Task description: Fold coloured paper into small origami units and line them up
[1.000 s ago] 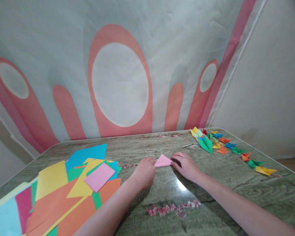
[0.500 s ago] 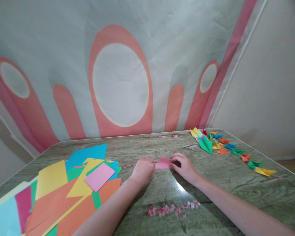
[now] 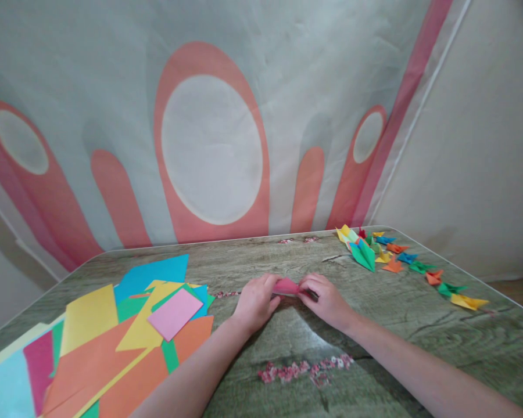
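Note:
A small folded piece of pink paper (image 3: 286, 286) is held between my two hands above the middle of the table. My left hand (image 3: 256, 302) pinches its left end, thumb below and fingers on top. At the other end, the fingertips of my right hand (image 3: 325, 297) close on the paper's right corner. The underside of the fold is partly hidden by my fingers.
Loose coloured sheets (image 3: 91, 371) overlap on the left, a pink square (image 3: 175, 314) on top. At the right stand folded paper planes (image 3: 362, 254) and a row of small origami figures (image 3: 421, 267). The wood-patterned table (image 3: 244, 383) meets a printed backdrop (image 3: 283, 116) behind.
The pink paper has been lifted and tilted; its peaked shape now looks narrower. My left hand has turned, so its thumb shows beneath the paper. My right hand has shifted slightly left.

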{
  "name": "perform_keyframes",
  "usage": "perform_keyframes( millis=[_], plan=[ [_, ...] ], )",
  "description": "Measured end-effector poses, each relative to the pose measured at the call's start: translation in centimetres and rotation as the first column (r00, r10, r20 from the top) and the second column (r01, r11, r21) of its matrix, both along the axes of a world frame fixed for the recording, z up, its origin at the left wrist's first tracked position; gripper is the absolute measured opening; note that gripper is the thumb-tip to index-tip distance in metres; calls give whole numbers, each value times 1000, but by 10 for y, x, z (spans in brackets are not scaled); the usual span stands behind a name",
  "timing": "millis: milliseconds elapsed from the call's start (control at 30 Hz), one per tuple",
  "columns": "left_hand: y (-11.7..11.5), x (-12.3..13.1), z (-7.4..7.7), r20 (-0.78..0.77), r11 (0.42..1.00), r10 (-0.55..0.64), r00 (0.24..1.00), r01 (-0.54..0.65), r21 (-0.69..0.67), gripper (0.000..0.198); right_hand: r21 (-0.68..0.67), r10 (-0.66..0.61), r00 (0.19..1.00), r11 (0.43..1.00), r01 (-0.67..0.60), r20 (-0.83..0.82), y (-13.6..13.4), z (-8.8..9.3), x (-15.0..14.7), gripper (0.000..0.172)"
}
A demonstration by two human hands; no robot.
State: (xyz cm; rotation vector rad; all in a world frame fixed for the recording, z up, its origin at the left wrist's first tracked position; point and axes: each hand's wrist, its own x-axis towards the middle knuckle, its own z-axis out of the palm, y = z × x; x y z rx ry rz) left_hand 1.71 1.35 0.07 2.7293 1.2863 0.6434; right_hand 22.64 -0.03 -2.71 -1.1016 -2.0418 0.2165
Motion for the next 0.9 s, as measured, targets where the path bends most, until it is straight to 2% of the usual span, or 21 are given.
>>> perform_keyframes(
  millis=[167,300,400,500,667,900],
  plan=[
    [2,1,-5,211,997,-14,977,30,-70,16,-36,-16,999,999,17,28,-3,0,-1,2],
    [5,3,-10,428,979,12,904,76,-189,23,-118,-39,996,993,29,-81,-6,4,-2,7],
    [7,5,-10,523,959,27,852,126,-254,24,-193,-21,987,981,-11,-159,-8,6,-3,11],
    [7,7,-9,559,949,25,829,156,-273,21,-220,-10,983,975,-31,-181,-9,7,-3,13],
    [3,10,-6,544,956,-36,838,187,-225,22,-211,8,984,976,-46,-179,-9,5,-4,13],
    [1,12,-10,536,966,-22,844,156,-206,16,-144,27,990,988,-47,-135,-9,4,-5,12]
  ],
)
